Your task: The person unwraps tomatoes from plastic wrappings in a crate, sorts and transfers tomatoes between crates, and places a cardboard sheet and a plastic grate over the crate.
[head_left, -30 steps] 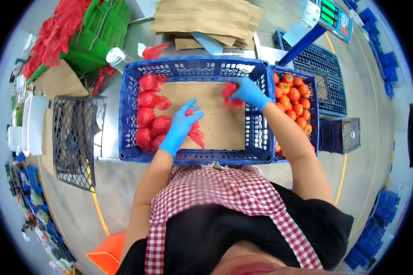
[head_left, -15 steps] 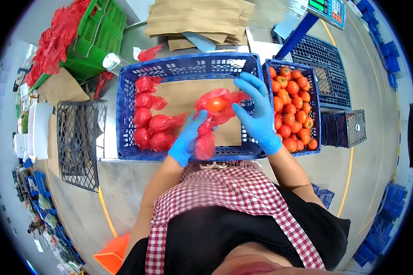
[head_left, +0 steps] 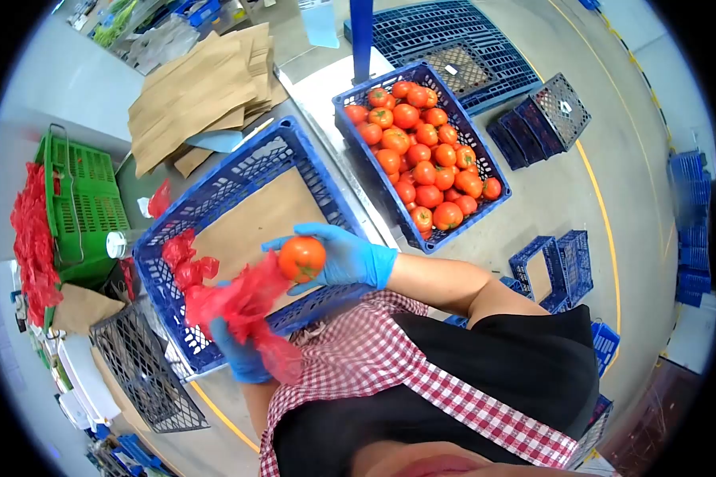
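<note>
My right hand (head_left: 344,256), in a blue glove, has its fingers around a tomato (head_left: 302,259). The tomato's orange-red skin shows bare, right beside a crumpled red plastic bag (head_left: 250,306). My left hand (head_left: 239,351), also gloved, grips that bag from below; part of the bag hangs over its fingers. Both hands are above the near side of a large blue crate (head_left: 289,127) lined with brown paper (head_left: 254,211). Red-wrapped bundles (head_left: 187,266) sit along the crate's left side, partly hidden by the bag.
A second blue crate (head_left: 493,211), full of tomatoes (head_left: 422,151), stands at the right. Brown paper sheets (head_left: 195,87) are stacked behind. A green crate (head_left: 87,195) with red bags (head_left: 32,246) and a black crate (head_left: 147,370) are at the left. A blue post (head_left: 361,40) rises behind.
The view has swung round to the right. The tomato, earlier surrounded by red plastic, now shows bare in my right hand, which was open before. My left hand still holds the red plastic.
</note>
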The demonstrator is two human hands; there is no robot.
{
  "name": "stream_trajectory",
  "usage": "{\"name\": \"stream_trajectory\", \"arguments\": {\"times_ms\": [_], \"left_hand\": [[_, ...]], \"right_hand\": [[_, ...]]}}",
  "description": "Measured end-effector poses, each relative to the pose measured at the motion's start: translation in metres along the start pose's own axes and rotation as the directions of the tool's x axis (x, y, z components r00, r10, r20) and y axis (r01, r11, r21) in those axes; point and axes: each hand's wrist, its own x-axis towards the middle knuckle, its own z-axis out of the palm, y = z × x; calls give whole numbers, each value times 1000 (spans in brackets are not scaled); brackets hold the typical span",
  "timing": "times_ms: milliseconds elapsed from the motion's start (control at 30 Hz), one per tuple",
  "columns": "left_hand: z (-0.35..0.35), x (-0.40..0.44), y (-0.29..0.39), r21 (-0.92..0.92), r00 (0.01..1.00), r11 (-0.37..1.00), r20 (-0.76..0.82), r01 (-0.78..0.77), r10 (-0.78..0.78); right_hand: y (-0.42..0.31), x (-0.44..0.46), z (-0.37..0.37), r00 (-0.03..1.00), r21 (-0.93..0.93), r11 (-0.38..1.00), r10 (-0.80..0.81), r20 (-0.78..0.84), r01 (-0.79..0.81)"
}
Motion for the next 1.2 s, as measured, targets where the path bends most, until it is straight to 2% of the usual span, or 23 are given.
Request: {"name": "stream_trajectory", "arguments": {"times_ms": [33,67,133,167,200,233,300,333,367,433,467,500,533,567,633,733,833,867,900,967,1033,1100,1200], "left_hand": [[0,9,5,6,997,999,65,-53,53],[7,9,15,69,998,998,-61,7,-3],[25,21,18,215,977,976,-214,21,26],[31,27,17,283,957,959,-286,31,54],[19,29,10,482,984,875,-173,42,48],[1,30,-4,659,998,751,-69,34,15],[2,16,-34,775,998,630,-53,55,-21],[-2,9,-44,836,994,539,-100,104,-37],[-4,2,-51,884,988,440,-150,155,-47],[-2,-4,-63,907,978,407,-170,108,119],[-4,-6,-67,921,969,375,-178,102,173],[-5,-7,-72,935,956,342,-184,98,228],[-3,-7,-77,960,939,274,-146,58,310],[0,-7,-78,967,934,244,-148,68,325],[3,-6,-77,980,925,182,-147,87,350],[6,-7,-77,968,914,220,-198,124,353],[7,-7,-78,965,909,213,-221,152,354],[6,-7,-78,966,910,207,-222,156,350],[9,-7,-78,966,911,204,-225,162,347],[9,-6,-77,968,917,198,-213,152,338],[6,-8,-77,966,919,206,-220,158,326],[0,-7,-80,958,917,230,-239,170,318],[5,-5,-77,937,917,275,-292,216,273]], "right_hand": [[-7,-10,4,996,27,1000,13,89,-16],[-14,-19,1,996,-35,997,-60,72,63],[-34,-33,-9,977,-167,963,-207,54,213],[-53,-43,-13,967,-201,948,-230,107,248],[-66,-55,-17,940,-247,908,-336,55,339],[-92,-64,-33,923,-218,901,-385,0,375],[-148,-85,-73,708,-328,715,-687,-165,618],[-184,-96,-115,668,-258,672,-735,-115,694],[-204,-114,-121,473,-385,541,-841,-262,748],[-265,-138,-179,221,-483,442,-867,-448,756],[-304,-154,-211,225,-483,554,-782,-582,678],[-316,-158,-195,87,-609,479,-825,-559,632],[-361,-166,-229,107,-620,463,-846,-523,633],[-394,-169,-244,119,-671,446,-872,-474,593],[-415,-160,-216,-105,-854,253,-937,-334,455],[-470,-145,-237,-253,-1000,-30,-967,30,-6],[-466,-142,-229,-263,-915,0,-958,116,-404],[-455,-136,-226,-294,-925,-66,-938,186,-373],[-438,-134,-208,-312,-926,87,-950,34,-367],[-412,-128,-227,-444,-914,11,-876,187,-406],[-359,-126,-200,-412,-945,-28,-895,169,-327],[-318,-123,-215,-370,-930,-255,-864,343,-266],[-236,-121,-171,-222,-954,-211,-941,257,-211]]}}
